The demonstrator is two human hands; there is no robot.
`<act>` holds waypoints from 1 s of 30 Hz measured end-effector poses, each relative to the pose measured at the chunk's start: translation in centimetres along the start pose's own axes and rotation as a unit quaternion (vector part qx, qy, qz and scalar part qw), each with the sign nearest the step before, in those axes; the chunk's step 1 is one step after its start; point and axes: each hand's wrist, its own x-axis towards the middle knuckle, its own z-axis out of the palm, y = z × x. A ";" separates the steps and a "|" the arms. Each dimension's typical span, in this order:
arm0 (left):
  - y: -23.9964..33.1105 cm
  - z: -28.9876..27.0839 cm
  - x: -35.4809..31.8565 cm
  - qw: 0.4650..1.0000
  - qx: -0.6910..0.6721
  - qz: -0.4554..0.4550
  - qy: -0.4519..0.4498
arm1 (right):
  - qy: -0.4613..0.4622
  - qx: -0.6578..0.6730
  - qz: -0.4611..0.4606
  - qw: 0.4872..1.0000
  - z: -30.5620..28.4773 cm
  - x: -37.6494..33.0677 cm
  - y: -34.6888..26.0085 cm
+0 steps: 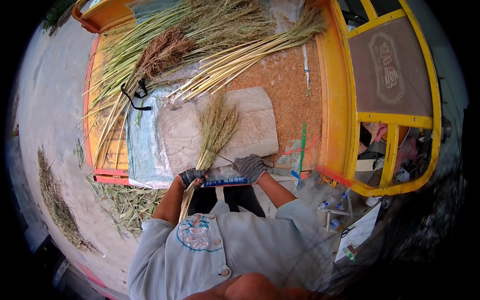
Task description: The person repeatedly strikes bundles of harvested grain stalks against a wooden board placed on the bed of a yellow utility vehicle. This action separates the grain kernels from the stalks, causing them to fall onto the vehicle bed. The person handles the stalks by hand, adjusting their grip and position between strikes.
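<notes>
My left hand (191,177), in a grey knitted glove, is closed round the stalks of a bundle of broom sorghum (218,122). The bundle's bushy green-tan heads fan out away from me over a worn board (255,107), and its stalk ends run back under my left forearm. My right hand (249,168), gloved too, is closed on a thin tool (226,159). The tool's narrow dark end points left at the bundle's neck, and a brown handle-like part shows right of my fist. Its exact kind cannot be made out.
Long sorghum stalks (230,62) and a reddish seed head (162,50) lie across the orange cart bed. A black strap (132,100) rests left of the board. The cart's yellow frame (395,120) rises at right. Cut leaves (132,205) litter the ground at left.
</notes>
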 end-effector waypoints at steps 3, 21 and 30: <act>-0.1 0.9 -0.8 0.999 0.016 0.007 -0.028 | 0.120 0.054 0.097 0.987 0.9 1.3 4.5; -4.9 7.8 -12.6 0.952 0.117 0.185 0.214 | 0.151 0.143 0.269 0.940 -1.2 3.0 5.2; -4.6 6.1 -9.2 0.936 0.194 0.129 0.263 | 0.161 0.089 0.140 0.973 -2.7 1.6 0.7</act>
